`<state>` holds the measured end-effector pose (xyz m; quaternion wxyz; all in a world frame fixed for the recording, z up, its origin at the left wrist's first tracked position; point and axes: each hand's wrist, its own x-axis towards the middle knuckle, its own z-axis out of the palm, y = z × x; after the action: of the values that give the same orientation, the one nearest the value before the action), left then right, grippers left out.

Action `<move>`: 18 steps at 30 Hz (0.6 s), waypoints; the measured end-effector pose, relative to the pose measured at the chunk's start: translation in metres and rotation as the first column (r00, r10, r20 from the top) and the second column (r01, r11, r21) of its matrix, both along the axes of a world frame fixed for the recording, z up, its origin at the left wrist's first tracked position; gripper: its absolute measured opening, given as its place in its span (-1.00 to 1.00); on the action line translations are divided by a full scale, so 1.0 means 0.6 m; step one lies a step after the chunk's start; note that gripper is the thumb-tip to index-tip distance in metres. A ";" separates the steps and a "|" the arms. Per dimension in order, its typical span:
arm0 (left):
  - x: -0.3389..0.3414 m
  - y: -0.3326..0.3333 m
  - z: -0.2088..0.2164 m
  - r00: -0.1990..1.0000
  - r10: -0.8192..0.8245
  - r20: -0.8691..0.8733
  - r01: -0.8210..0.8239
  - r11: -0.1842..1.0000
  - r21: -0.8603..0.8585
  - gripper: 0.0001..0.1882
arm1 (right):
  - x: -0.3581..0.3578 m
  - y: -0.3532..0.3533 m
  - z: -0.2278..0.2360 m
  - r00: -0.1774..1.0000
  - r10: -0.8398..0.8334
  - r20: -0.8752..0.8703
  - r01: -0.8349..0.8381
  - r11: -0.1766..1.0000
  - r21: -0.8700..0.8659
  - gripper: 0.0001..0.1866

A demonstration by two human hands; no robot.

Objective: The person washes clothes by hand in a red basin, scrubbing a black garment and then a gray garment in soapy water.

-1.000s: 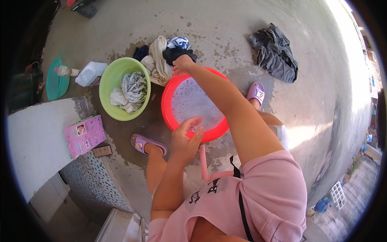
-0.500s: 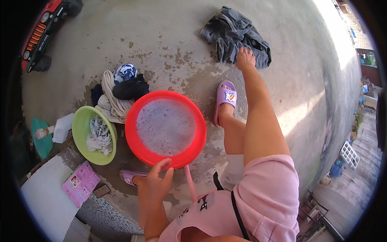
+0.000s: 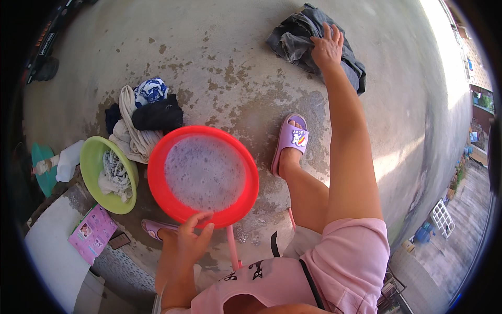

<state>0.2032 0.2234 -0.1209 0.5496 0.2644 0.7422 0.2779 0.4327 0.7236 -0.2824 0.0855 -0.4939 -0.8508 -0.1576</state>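
My right arm reaches far out to a crumpled dark grey garment (image 3: 295,39) lying on the concrete at the far side. On its folds rests my right hand (image 3: 328,48), open, with fingers spread. Nearer to me, a red basin (image 3: 246,204) holds foamy, sudsy water. My left hand (image 3: 192,242) is at the basin's near rim, fingers and thumb apart and gripping nothing. The fingertips are at or just over the rim; whether they touch it is hard to tell.
A green basin (image 3: 133,193) with wet cloth stands left of the red one. Behind them lies a clothes pile (image 3: 157,112). A teal basin (image 3: 44,172), white jug (image 3: 68,161), pink leaflet (image 3: 94,233) and phone (image 3: 119,240) are further left. My purple slipper (image 3: 285,141) is right of the suds.
My right hand has moved farther out over the grey garment, whose folds have shifted and spread to the right. The left hand keeps its place by the red rim. The view has shifted slightly.
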 end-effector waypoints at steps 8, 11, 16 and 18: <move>-0.006 -0.028 -0.003 1.000 -0.020 -0.017 0.021 0.995 0.096 -0.72 | 0.037 -0.074 -0.006 0.943 -0.197 -0.268 0.057 0.890 -0.453 -0.79; -0.014 -0.042 0.019 0.998 -0.010 -0.063 0.022 0.983 0.183 -0.72 | 0.085 -0.101 0.115 0.884 -0.359 -0.299 0.169 0.843 -0.511 -0.70; -0.022 -0.069 0.027 0.996 0.079 -0.037 -0.059 0.924 0.377 -0.73 | 0.186 -0.021 0.463 0.828 -0.205 -0.522 0.137 0.977 -0.166 -0.57; -0.016 -0.081 0.015 0.994 0.093 -0.058 -0.060 0.907 0.417 -0.73 | 0.222 0.003 0.659 0.740 -0.073 -0.669 0.200 0.973 0.116 -0.64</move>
<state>0.1933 0.1745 -0.1117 0.4407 0.3563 0.6966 0.4400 0.5657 0.7252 0.1131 0.4128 -0.5690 -0.7091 -0.0549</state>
